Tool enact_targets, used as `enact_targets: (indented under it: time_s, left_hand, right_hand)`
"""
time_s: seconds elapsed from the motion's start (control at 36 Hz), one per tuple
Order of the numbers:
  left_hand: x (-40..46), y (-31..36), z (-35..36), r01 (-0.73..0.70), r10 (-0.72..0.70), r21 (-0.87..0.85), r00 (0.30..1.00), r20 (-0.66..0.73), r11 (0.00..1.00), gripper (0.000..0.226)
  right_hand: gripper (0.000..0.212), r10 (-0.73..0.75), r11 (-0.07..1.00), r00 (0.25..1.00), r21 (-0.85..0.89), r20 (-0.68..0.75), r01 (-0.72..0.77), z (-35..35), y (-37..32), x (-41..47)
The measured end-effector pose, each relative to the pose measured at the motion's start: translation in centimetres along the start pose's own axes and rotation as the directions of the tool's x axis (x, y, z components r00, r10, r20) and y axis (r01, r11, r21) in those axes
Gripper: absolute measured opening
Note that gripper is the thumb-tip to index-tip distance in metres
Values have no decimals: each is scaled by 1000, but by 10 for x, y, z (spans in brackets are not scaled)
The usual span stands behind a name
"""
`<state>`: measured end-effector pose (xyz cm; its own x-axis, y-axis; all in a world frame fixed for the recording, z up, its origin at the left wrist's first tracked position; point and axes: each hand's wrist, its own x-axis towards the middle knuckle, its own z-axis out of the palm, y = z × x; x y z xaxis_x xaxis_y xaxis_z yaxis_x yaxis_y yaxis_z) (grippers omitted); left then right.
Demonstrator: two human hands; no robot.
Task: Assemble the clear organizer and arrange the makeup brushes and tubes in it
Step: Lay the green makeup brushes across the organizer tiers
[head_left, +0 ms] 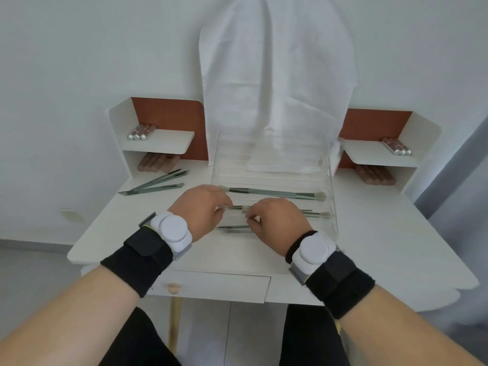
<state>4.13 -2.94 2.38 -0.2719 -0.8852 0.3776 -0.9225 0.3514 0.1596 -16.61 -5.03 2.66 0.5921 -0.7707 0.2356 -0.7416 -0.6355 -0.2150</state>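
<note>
Your left hand and right hand each pinch an end of one brush, keeping it level to settle into the organizer slot.

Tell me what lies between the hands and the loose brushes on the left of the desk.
Nothing visible: bare desk separates the left hand from the loose brushes. Both hands, the right too, are at a brush in the clear organizer.
</note>
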Motion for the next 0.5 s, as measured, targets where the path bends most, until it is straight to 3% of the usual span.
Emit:
enact_targets:
  time_s: [0.25, 0.5]
  left_hand:
    - [-24, -89, -27, 327, -323, 24, 940, -110, 945, 23]
    - [-28, -152, -19, 505, -518, 168, 854, 43, 847, 37]
  right_hand:
    - [23, -115, 993, 993, 30, -13, 115, -2, -55, 85]
    - [23, -155, 974, 971, -134, 183, 181, 57, -107, 191]
